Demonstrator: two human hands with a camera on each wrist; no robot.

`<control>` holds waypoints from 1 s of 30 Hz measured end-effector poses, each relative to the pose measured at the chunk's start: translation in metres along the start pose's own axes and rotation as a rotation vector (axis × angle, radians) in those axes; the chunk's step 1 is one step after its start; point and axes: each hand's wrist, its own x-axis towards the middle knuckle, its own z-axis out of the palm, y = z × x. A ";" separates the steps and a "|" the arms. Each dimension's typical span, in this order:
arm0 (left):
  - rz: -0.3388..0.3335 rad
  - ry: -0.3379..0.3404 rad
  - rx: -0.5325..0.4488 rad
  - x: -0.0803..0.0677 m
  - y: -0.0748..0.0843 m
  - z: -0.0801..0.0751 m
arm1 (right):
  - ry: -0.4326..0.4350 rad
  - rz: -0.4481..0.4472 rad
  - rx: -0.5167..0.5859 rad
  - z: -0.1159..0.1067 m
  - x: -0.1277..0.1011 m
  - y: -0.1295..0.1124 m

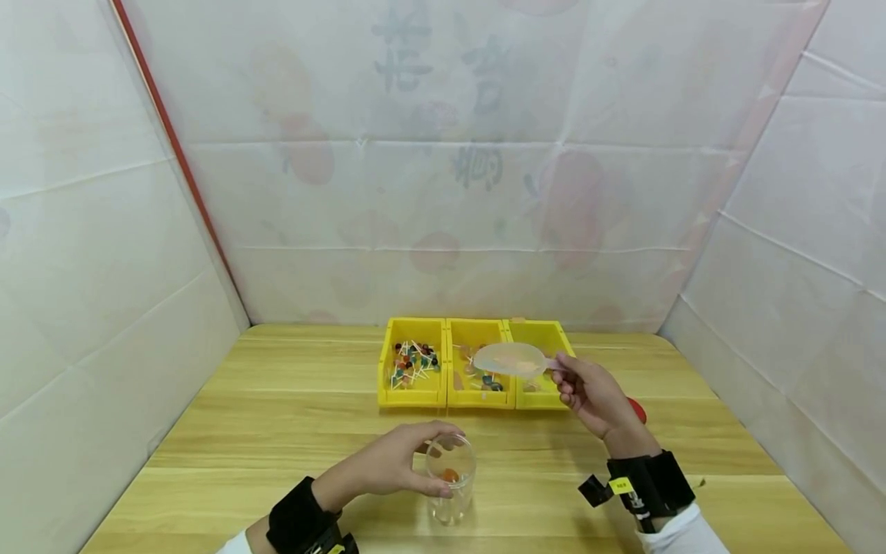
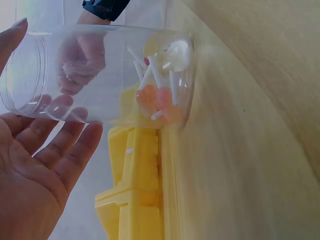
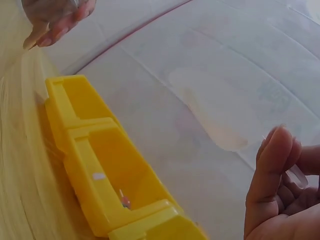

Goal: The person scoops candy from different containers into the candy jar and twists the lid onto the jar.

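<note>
Three yellow bins behind jar — red object right.

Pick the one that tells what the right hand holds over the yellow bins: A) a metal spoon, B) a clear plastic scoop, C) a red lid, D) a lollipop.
B: the right hand has its grip on the handle of a clear plastic scoop, held above the yellow bins, while the left hand holds the clear jar on the table.
</note>
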 end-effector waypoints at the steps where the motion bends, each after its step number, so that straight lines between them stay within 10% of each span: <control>1: -0.006 0.002 -0.001 0.000 0.000 0.000 | -0.016 0.000 -0.006 0.001 0.000 0.000; 30: -0.048 0.031 -0.043 0.001 0.003 0.001 | -0.388 0.010 -0.218 0.027 -0.012 0.000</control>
